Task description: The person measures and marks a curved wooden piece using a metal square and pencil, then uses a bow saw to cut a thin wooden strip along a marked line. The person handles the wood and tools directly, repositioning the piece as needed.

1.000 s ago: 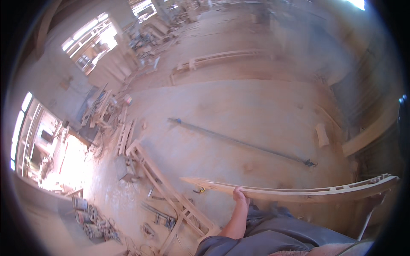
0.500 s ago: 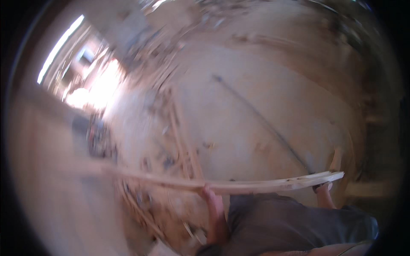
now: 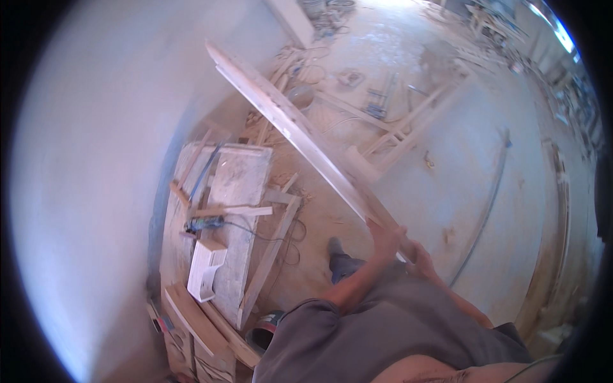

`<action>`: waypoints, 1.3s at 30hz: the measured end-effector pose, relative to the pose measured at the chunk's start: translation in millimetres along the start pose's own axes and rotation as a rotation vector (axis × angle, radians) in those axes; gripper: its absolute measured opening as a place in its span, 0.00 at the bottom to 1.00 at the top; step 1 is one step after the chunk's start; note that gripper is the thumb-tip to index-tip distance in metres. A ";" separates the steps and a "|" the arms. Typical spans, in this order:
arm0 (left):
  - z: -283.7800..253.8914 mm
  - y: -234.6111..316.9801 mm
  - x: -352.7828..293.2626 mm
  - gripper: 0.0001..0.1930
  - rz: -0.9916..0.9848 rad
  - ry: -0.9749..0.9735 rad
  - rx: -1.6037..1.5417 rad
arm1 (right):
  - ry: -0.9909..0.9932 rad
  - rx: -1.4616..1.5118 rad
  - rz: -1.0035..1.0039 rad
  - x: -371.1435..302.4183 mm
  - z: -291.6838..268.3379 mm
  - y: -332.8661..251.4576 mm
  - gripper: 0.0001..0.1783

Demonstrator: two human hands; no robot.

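Observation:
A long, narrow wooden board [image 3: 305, 144] slants up and to the left from in front of my body, its far end raised near the pale wall. My left hand [image 3: 385, 241] is closed round it a little above its near end. Close beside, my right hand [image 3: 421, 261] grips the near end itself. Parts of the fingers of both hands are hidden by the wood and by motion blur. The board may be more than one strip laid together; I cannot tell.
At left stands a worktable [image 3: 241, 172] bearing a corded power tool [image 3: 205, 223], a white block-shaped object [image 3: 207, 270] and wood pieces. A bucket [image 3: 262, 333] sits by its near end. A wooden frame [image 3: 408, 137] and a long dark strip [image 3: 486, 217] lie on the floor.
My view has swung round toward the wall and worktable. The board now points up-left instead of lying crosswise, and my hands, formerly wide apart, are close together at its near end.

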State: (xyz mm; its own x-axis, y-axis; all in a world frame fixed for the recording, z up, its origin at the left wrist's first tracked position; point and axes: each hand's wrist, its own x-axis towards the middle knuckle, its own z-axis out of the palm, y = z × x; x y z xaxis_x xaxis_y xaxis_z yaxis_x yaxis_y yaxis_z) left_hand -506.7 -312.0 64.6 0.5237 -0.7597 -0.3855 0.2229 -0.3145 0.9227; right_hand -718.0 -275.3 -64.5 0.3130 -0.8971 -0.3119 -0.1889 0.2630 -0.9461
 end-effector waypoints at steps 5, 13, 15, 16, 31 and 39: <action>-67.4 -44.0 9.4 0.53 -0.026 0.020 -0.078 | -0.314 -0.877 0.064 23.5 68.7 -79.5 0.28; -161.6 0.5 48.5 0.40 -0.024 0.103 -0.163 | -0.385 -0.983 0.205 67.6 91.1 -44.9 0.21; -172.2 -9.9 55.4 0.39 -0.096 0.133 -0.138 | -0.434 -0.954 0.304 83.6 100.1 -27.9 0.21; -179.1 -20.6 60.1 0.39 -0.162 0.138 -0.110 | -0.459 -0.985 0.312 92.9 108.8 -15.8 0.20; -249.2 -72.0 161.5 0.38 -0.386 0.376 -0.180 | -0.688 -0.868 0.493 278.2 175.6 123.9 0.15; -405.9 -49.2 142.0 0.45 -0.009 0.908 0.854 | -0.732 -1.099 0.236 326.1 215.3 118.6 0.22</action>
State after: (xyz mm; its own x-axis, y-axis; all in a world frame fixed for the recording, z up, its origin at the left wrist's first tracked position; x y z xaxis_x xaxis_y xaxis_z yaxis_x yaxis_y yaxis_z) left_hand -109.6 -173.3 -37.3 0.9792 -0.1946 0.0580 -0.1974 -0.8452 0.4966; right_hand -438.0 -460.1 -297.3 0.5269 -0.3838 -0.7583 -0.8435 -0.3455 -0.4113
